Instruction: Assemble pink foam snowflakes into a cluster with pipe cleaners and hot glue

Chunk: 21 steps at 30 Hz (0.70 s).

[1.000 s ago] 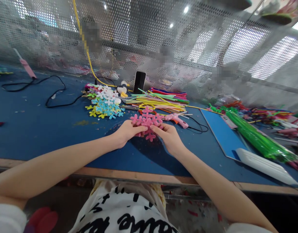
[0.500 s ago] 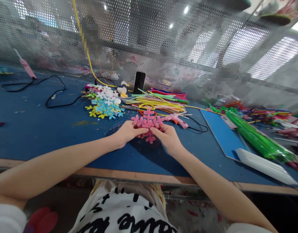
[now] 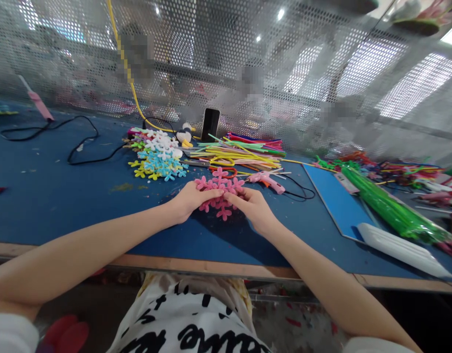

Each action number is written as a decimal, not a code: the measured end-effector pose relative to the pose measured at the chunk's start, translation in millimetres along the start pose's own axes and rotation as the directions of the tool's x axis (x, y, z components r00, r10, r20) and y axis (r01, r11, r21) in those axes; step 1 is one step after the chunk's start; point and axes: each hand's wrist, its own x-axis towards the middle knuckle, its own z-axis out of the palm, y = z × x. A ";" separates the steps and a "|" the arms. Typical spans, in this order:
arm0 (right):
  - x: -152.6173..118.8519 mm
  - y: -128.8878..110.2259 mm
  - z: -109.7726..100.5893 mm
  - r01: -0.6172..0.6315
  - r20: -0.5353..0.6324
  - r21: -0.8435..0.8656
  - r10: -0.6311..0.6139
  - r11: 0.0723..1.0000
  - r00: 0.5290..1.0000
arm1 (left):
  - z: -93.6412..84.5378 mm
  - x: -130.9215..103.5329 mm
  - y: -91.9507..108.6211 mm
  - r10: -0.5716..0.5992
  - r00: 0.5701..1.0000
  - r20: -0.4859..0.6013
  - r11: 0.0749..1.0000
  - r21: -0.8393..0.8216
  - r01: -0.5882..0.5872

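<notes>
Between my two hands is a pink snowflake made of fuzzy pipe cleaners (image 3: 219, 183), held above the blue tabletop near its front edge. My left hand (image 3: 191, 200) is closed on its left side, thumb lying across the front. From the right, my right hand (image 3: 252, 205) pinches it, its thumb near the centre. The fingers behind the snowflake are mostly hidden. Just beyond it lie a pair of scissors with orange and yellow handles (image 3: 223, 162) and a pink glue gun (image 3: 266, 181).
A pile of white, blue and yellow pipe-cleaner snowflakes (image 3: 158, 152) lies left of loose coloured pipe cleaners (image 3: 244, 153). A phone (image 3: 210, 122) leans upright behind. At right are a blue board (image 3: 331, 201), a green bagged bundle (image 3: 388, 206) and a white packet (image 3: 402, 250). A perforated metal screen (image 3: 226, 73) backs the table.
The pink snowflake has shifted slightly left and turned a little in my hands. Both hands keep hold of it.
</notes>
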 end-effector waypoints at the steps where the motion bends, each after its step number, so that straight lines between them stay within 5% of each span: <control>1: 0.2 -0.1 0.0 0.004 0.003 0.004 -0.004 1.000 1.000 | -0.6 -0.1 0.1 0.006 1.000 -0.009 1.000 0.022 -0.006; 6: 2.4 1.3 -1.3 0.007 0.011 -0.001 -0.007 1.000 1.000 | -2.7 -0.9 1.2 0.040 0.998 -0.044 0.994 0.100 -0.035; 10: 2.6 0.9 -2.0 0.063 -0.038 -0.068 -0.066 0.996 0.997 | -1.1 0.7 -1.1 0.076 0.996 0.049 0.997 0.010 -0.077; 13: 2.6 -2.4 -7.0 0.219 -0.174 -0.283 -0.274 0.934 0.946 | 0.8 2.9 -1.8 0.017 1.000 0.000 0.997 -0.081 -0.017; 15: 3.6 -4.1 -14.1 0.412 -0.151 -0.537 -0.564 0.736 0.812 | 1.1 3.0 1.0 -0.099 0.994 -0.042 0.958 -0.273 0.084; 17: 5.2 -4.4 -22.3 0.552 0.042 -0.711 -0.758 0.435 0.651 | 0.6 1.3 6.5 -0.235 0.970 0.058 0.847 -0.477 0.234; 19: 7.0 -3.6 -28.4 0.626 0.263 -0.756 -0.785 0.193 0.561 | 0.3 -1.1 12.6 -0.304 0.942 0.143 0.764 -0.555 0.330; 21: 8.4 -2.6 -30.3 0.668 0.413 -0.742 -0.746 0.056 0.522 | 0.9 -2.5 16.6 -0.305 0.940 0.151 0.763 -0.552 0.336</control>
